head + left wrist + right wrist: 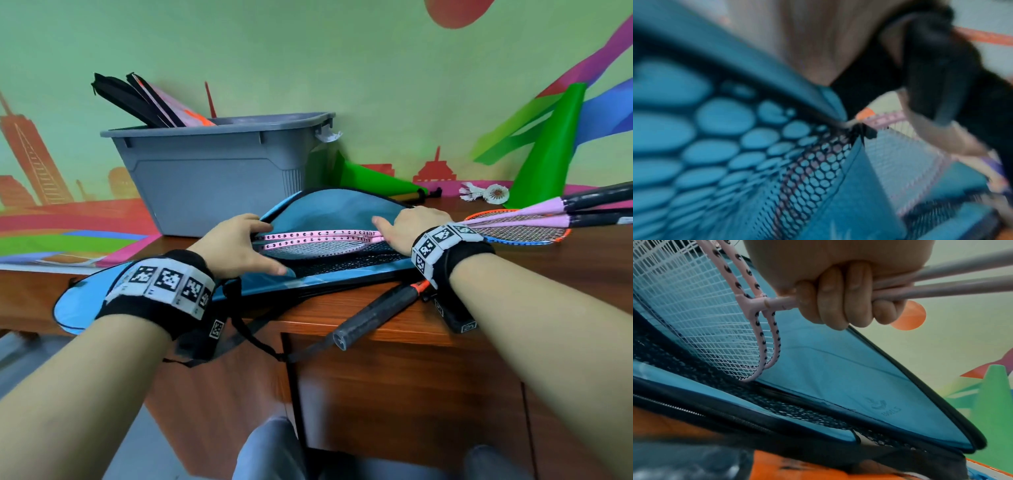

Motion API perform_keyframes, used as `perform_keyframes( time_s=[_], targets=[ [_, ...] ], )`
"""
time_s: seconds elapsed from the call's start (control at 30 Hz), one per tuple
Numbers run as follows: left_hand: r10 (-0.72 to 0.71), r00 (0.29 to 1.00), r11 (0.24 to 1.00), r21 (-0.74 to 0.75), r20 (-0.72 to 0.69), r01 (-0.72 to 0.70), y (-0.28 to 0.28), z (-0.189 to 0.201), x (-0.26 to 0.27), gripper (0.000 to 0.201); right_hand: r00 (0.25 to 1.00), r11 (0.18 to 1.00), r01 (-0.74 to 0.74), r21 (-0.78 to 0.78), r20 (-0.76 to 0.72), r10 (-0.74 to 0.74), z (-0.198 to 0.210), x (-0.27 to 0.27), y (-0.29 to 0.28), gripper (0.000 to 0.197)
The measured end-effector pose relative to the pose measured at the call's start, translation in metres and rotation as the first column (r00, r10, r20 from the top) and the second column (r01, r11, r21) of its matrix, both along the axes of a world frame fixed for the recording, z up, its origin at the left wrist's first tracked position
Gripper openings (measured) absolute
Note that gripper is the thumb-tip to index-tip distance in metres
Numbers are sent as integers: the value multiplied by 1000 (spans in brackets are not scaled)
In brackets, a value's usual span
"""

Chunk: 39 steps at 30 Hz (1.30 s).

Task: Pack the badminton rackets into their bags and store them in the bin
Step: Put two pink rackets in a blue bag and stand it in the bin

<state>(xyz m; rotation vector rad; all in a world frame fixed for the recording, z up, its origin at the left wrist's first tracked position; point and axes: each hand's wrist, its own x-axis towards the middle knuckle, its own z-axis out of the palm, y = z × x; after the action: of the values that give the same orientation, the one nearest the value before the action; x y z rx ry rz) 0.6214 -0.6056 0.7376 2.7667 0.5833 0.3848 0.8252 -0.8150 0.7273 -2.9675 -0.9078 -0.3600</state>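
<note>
The right hand (840, 293) is curled around the shafts of the two pink rackets (318, 238), whose heads point left into the open blue bag (335, 209) on the desk (513, 274). The left hand (236, 246) grips the bag's mouth, holding it open, so the rackets' long axis runs along the bag's length.

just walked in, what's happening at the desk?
A person is packing two pink rackets into an open blue racket bag lying on the wooden desk. The right hand grips both shafts together and has the heads inside the bag's mouth, while the left hand holds the flap open. The grey bin behind already holds some bags. An orange racket lies unpacked on the desk.
</note>
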Motion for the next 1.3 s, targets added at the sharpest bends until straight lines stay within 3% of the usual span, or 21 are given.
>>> perform_keyframes(
  time_s=[0.1,0.17,0.37,0.5,0.57,0.67,0.77,0.83,0.93,1.03,1.17,1.2,1.3],
  targets=[
    [112,991,904,422,-69,-73,-7,-4,7,45,1000,1000,-3,16,16,3,0,-2,3,60],
    [147,989,860,495,-4,-125,-14,-7,11,30,999,999,-26,24,34,25,1,-4,5,54],
    [168,986,885,437,23,-161,-25,2,15,36,993,995,-65,78,103,56,7,-5,6,60],
    [181,982,909,374,49,-186,-27,21,17,33,923,883,-339,325,295,246,6,-19,4,32],
    [190,981,920,340,46,-194,-28,25,19,34,912,866,-402,299,220,347,-2,-29,11,28],
    [201,978,926,316,51,-207,-29,26,21,32,917,904,-377,201,-57,395,-22,-26,29,22],
    [210,975,929,298,69,-222,-27,27,19,32,912,945,-300,134,-250,325,-33,-19,39,53],
    [213,974,935,270,83,-227,-26,28,17,33,926,962,-248,115,-262,271,-37,-13,42,64],
    [212,973,944,238,87,-227,-25,32,20,34,942,971,-228,70,-237,238,-34,-7,44,47],
    [236,969,941,229,76,-247,-22,33,26,32,954,958,-241,153,-141,263,-26,-11,37,25],
    [275,959,933,223,70,-284,-19,37,29,29,931,895,-342,286,235,280,-17,-14,20,27],
    [274,959,933,225,65,-282,-20,38,30,29,920,876,-364,315,269,285,-15,-13,17,26],
    [261,964,939,219,50,-266,-23,41,32,32,920,859,-390,331,176,350,-12,-6,15,27]
  ],
)
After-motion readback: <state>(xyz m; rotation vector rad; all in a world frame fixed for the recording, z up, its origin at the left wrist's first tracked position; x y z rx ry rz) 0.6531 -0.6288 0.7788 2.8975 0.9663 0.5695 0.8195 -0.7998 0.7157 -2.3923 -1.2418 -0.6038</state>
